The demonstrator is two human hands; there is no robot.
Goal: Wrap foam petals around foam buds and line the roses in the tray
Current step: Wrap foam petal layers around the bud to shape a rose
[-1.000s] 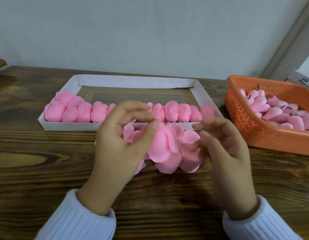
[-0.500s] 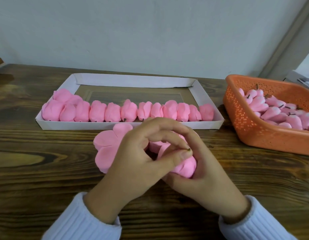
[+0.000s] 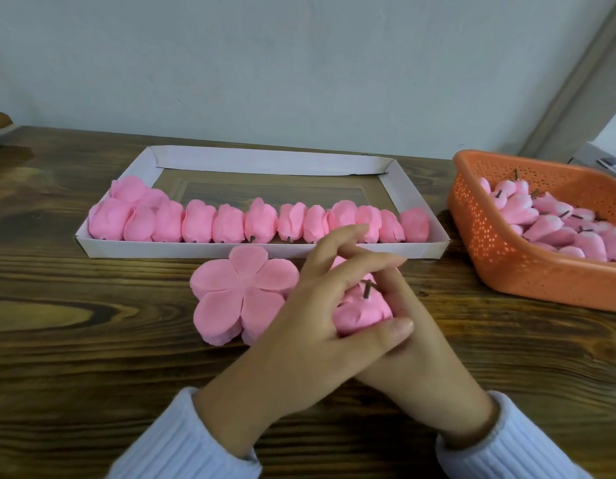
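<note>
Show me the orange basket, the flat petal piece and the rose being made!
orange basket (image 3: 527, 271): head view, on its front wall.
flat petal piece (image 3: 243, 288): head view, at its centre.
rose being made (image 3: 363, 312): head view, on its pink side.

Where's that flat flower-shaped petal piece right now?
In the head view, the petal stack lies flat on the table, just in front of the tray, immediately left of the left hand gripping a rose.

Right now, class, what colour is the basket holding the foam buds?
The basket is orange; head view shows it best.
</note>
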